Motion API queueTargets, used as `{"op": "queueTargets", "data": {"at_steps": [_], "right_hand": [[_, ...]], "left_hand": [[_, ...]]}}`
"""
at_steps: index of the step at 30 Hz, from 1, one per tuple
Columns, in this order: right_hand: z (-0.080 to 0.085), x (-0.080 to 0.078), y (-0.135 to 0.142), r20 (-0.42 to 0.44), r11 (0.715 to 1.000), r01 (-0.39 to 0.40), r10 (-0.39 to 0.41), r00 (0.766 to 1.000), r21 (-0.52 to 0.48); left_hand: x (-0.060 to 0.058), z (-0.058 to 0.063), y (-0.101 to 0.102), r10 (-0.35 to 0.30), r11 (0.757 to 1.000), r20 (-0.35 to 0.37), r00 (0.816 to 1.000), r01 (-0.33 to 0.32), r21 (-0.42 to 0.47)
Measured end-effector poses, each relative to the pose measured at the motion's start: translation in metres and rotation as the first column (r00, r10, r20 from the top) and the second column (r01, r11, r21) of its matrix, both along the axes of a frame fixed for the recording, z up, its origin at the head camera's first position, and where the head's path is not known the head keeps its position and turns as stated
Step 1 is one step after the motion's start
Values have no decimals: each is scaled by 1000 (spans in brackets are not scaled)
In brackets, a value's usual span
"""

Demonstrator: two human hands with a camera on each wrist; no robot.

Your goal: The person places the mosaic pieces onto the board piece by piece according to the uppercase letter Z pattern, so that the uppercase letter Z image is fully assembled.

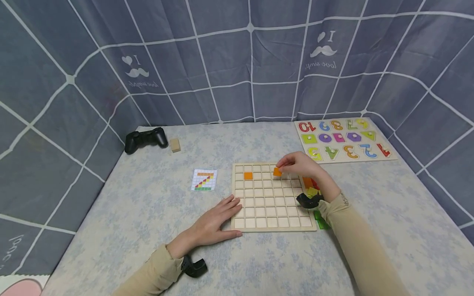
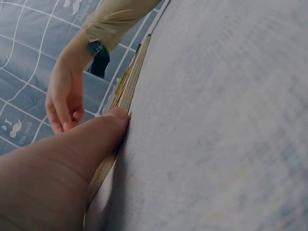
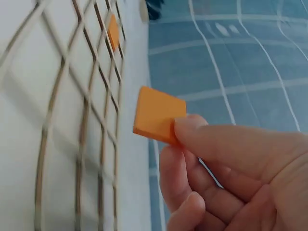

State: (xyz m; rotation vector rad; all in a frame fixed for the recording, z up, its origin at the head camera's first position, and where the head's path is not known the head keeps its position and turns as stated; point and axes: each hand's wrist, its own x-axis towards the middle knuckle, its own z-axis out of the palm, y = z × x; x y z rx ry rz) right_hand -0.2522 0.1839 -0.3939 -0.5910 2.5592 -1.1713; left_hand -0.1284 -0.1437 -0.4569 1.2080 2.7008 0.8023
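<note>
My right hand (image 1: 300, 164) pinches an orange square tile (image 3: 159, 115) between thumb and fingers, above the upper part of the wooden grid board (image 1: 259, 228). One more orange tile (image 1: 248, 176) lies in a cell of the board near its upper left. On the board's left edge rests my left hand (image 1: 214, 224), fingers spread and relaxed; in the left wrist view its thumb (image 2: 113, 120) touches the board's side. Left of the board lies a pattern card (image 1: 204, 180) with orange, red, yellow and green squares forming a Z-like figure.
Loose green tiles (image 1: 321, 220), yellow tiles (image 1: 312, 192) and orange and red ones lie along the board's right side, partly under the right arm. A number and shape puzzle (image 1: 344, 139) sits at the back right. A black game controller (image 1: 146, 139) and a small wooden block (image 1: 175, 145) are at the back left.
</note>
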Motion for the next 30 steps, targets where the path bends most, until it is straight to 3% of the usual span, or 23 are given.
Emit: {"op": "queueTargets", "data": {"at_steps": [7,16,22,30], "right_hand": [[-8,-12,-48,-13,998,-6,7,1000,64],[-18,-8,-73,-28,988,3,2,1000,156],[-13,1,-63,-40,995,10,-6,999,98],[4,12,-9,-49,995,33,-38,998,-93]], "left_hand": [[0,-1,0,-7,1000,-8,1000,7,1],[-1,-2,-1,-4,1000,-14,1000,4,1],[-1,-3,-1,-2,1000,-17,1000,2,1],[-1,-3,-2,2,1000,-11,1000,-2,-10]]}}
